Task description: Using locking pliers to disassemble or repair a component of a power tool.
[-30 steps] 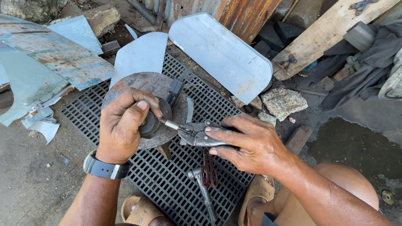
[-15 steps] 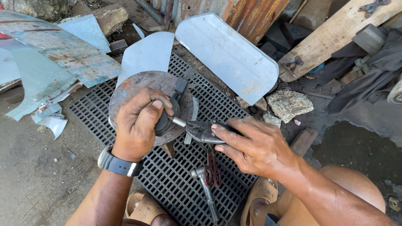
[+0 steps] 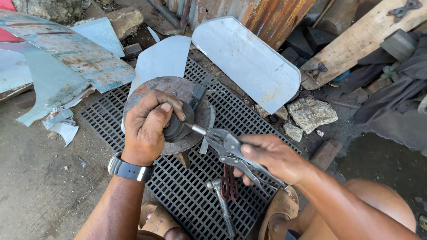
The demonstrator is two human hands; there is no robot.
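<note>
My left hand (image 3: 149, 126) grips a dark round hub (image 3: 178, 126) that sits on top of a rusty round motor body (image 3: 178, 95) with grey metal blades. A short metal shaft (image 3: 195, 129) sticks out of the hub to the right. My right hand (image 3: 267, 158) holds silver locking pliers (image 3: 229, 144), and their jaws are clamped on the tip of that shaft. The motor rests on a black metal grate (image 3: 187, 191). A black wristband is on my left wrist.
Red-handled pliers (image 3: 229, 184) and a metal tool (image 3: 220, 204) lie on the grate near my sandalled feet. Grey fan blades (image 3: 249, 58), torn painted sheet metal (image 3: 58, 58), stones (image 3: 311, 113), a wooden plank (image 3: 356, 44) and rusty corrugated sheet surround the grate.
The view has shifted slightly. My right hand has slid back along the pliers' handles and lower, while my left hand keeps its grip on the hub.
</note>
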